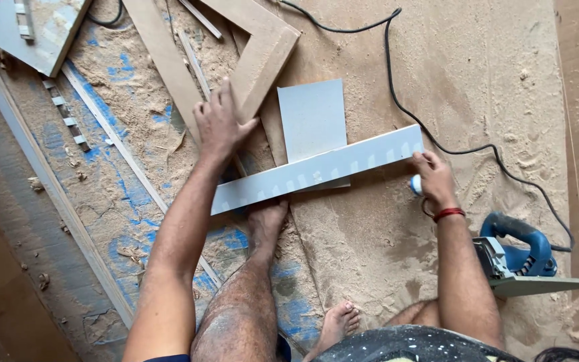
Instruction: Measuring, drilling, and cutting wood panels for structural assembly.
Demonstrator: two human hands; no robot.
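The right hand (433, 175) is pinching the right end of a long grey strip (316, 170), fingers closed around a small blue-and-white object (415, 185). The left hand (219, 124) is pressing flat, fingers spread, gripping nothing, on wooden boards (263, 53) just above the strip's left half. A foot (267, 221) is touching the strip's lower edge. A grey panel (312, 119) is lying under the strip. Open sawdust floor (477, 74) is spreading to the right; a blue power saw (521, 258) is sitting near the right forearm, its cord (397, 94) curving across

Floor (397, 234) under me thick with sawdust, blue patches (129, 201) showing through; wood offcuts (263, 47) lying about, daylight flat
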